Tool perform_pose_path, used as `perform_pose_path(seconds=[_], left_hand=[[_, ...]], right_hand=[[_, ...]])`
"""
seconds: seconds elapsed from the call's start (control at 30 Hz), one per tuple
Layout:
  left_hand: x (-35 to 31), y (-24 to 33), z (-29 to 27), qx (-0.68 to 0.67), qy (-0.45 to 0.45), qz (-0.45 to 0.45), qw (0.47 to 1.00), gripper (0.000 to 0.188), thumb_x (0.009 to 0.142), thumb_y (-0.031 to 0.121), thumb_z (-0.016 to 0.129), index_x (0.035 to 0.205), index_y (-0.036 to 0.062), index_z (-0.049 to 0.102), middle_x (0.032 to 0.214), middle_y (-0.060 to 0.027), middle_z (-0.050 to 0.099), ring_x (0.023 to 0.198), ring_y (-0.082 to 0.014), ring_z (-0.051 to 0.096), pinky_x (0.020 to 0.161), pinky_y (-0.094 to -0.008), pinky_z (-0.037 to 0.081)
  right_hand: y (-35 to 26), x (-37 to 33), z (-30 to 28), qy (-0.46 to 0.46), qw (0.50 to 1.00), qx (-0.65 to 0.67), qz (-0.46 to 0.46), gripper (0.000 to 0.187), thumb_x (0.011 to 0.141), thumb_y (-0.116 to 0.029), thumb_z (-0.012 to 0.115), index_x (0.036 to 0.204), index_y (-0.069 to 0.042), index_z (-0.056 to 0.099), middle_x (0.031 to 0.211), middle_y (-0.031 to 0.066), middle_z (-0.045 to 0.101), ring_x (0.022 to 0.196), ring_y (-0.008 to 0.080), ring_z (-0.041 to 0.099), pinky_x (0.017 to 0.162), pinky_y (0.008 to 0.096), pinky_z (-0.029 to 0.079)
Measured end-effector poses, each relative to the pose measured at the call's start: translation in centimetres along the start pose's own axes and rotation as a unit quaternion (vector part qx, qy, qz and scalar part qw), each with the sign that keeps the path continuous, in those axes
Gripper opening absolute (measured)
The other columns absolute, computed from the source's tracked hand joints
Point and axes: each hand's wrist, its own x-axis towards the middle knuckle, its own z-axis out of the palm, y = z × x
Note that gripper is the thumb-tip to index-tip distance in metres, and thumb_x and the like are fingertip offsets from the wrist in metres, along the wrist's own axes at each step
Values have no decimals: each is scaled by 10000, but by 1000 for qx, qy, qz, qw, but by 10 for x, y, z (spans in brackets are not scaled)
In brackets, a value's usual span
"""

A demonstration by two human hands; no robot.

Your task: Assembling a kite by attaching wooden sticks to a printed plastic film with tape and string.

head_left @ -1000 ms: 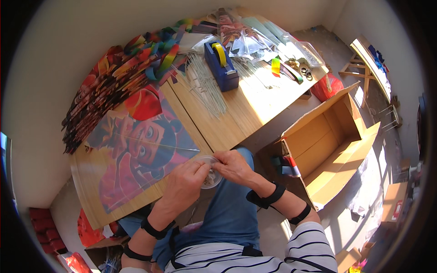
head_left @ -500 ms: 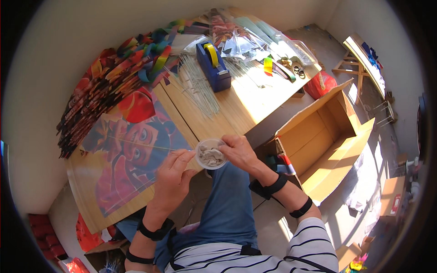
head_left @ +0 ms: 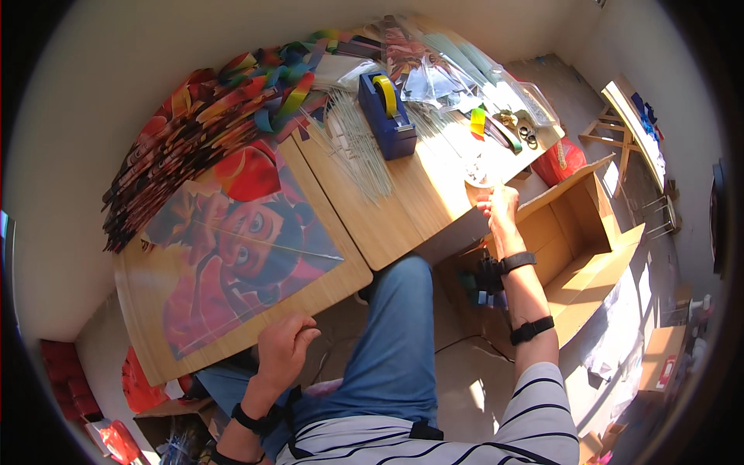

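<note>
My right hand (head_left: 501,208) is at the table's right edge, its fingers curled together just in front of a small clear plastic cup (head_left: 478,183). The cup sits in bright sunlight, so its contents are hard to make out; I cannot tell whether the fingertips touch its rim. My left hand (head_left: 280,346) is closed, thumb against the bent fingers, just off the table's front edge. Anything inside either hand is hidden. Left of centre, a large printed kite sail (head_left: 232,263) with a cartoon figure lies flat, with a thin rod across it.
A blue tape dispenser (head_left: 391,128) with yellow tape stands on the wooden table (head_left: 418,205). Thin pale rods (head_left: 356,151) lie beside it. Stacked printed sheets (head_left: 186,147) cover the far left. An open cardboard box (head_left: 570,248) is at the right, near a red bag (head_left: 559,161).
The cup has gone from between my hands to the table's right edge. My right hand has moved right and away from me; my left hand has drawn back toward me.
</note>
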Motion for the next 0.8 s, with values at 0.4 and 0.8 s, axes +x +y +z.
perform_pose_path(seconds=[0.4,0.8], left_hand=[[-18,-7,0,-29,-49,-27,998,193,770,59,721,947,25,653,819,-123,623,755,-295,631,659,-367,492],[-47,-28,-13,22,-42,-61,997,191,763,46,722,932,4,645,822,-140,621,753,-302,627,668,-363,493]], right_hand=[[-92,-9,124,-260,965,33,15,288,880,-184,670,1123,-51,589,944,67,648,705,179,677,626,303,545],[-120,11,159,-271,958,-71,55,262,854,-135,663,1007,57,572,980,177,623,695,322,674,600,448,583]])
